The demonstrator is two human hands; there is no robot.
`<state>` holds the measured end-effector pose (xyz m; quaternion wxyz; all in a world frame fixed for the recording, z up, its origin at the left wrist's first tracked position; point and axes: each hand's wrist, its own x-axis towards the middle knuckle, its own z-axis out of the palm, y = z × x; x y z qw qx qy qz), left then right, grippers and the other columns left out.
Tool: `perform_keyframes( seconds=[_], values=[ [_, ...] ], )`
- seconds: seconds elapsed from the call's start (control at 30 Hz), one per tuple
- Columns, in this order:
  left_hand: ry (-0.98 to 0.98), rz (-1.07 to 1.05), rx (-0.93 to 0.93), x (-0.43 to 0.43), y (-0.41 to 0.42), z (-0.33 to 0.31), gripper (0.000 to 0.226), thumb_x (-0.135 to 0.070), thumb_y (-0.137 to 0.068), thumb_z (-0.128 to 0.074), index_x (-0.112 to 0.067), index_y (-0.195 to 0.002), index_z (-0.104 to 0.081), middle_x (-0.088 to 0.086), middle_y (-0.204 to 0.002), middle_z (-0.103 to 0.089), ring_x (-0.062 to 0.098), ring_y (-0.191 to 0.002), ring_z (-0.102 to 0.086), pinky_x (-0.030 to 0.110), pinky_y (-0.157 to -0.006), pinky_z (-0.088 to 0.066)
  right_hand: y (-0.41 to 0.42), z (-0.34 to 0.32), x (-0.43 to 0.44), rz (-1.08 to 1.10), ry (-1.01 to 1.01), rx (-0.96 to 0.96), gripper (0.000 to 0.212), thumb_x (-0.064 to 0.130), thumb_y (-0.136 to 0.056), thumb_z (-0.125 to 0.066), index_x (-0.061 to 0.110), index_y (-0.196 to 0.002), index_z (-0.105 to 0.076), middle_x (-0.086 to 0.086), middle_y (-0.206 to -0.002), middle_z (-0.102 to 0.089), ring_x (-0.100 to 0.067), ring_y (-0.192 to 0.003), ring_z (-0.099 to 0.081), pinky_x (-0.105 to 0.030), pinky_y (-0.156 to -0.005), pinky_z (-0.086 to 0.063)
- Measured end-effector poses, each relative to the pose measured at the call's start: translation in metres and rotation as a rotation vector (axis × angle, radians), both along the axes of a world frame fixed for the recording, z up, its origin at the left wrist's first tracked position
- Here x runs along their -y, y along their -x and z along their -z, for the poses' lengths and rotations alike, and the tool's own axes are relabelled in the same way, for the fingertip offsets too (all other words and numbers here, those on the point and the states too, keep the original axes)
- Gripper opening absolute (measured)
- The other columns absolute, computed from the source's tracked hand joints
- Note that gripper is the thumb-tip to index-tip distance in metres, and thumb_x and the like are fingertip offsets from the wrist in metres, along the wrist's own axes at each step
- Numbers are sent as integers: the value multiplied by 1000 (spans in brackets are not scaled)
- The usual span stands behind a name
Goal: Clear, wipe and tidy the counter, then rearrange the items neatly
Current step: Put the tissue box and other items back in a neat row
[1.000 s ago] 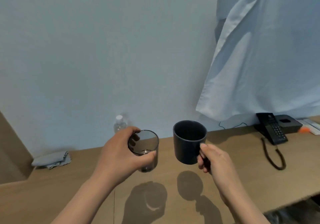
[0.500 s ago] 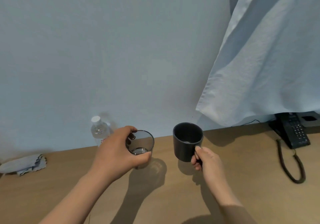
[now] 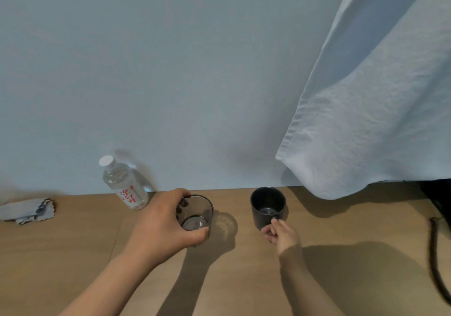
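Both hands are busy: the left hand (image 3: 166, 220) curls round the glass (image 3: 197, 215), the right hand (image 3: 280, 234) pinches the handle of the mug (image 3: 267, 205). Glass and mug appear set on the worktop (image 3: 73, 254) near the wall, right of the bottle (image 3: 127, 188). Rearranging looks under way; next, let go gently once both stand firm.

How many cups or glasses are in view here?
2. A clear glass gripped by the left hand, right of the water bottle; a dark mug held by the right hand. The sheet may hide others.
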<state>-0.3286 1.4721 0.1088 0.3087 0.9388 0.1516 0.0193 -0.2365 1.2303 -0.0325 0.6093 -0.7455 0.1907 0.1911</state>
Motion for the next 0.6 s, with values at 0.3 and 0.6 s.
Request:
perform_keyframes(
  seconds=[0.3,0.6],
  values=[
    [-16,-6,-68,-7,-14,16,64,-54,-49,-76,-38,-107,-55,-21,-96,-56,-1,-89,-56,18,-72,-48,-20,11,1,-4,-6,-2,41,19,-100,-45,17,-59,-53,-14,-92,-70,-30,-92,-65,-46,-92,-49],
    [16,0,-92,-12,-29,23,63,-52,-49,-77,-38,-107,-55,-20,-96,-57,-4,-89,-55,9,-67,-40,-40,15,-1,-96,54,9,36,17,-102,-38,17,-68,-51,-7,-104,-67,-22,-100,-58,-31,-71,-43]
  ],
)
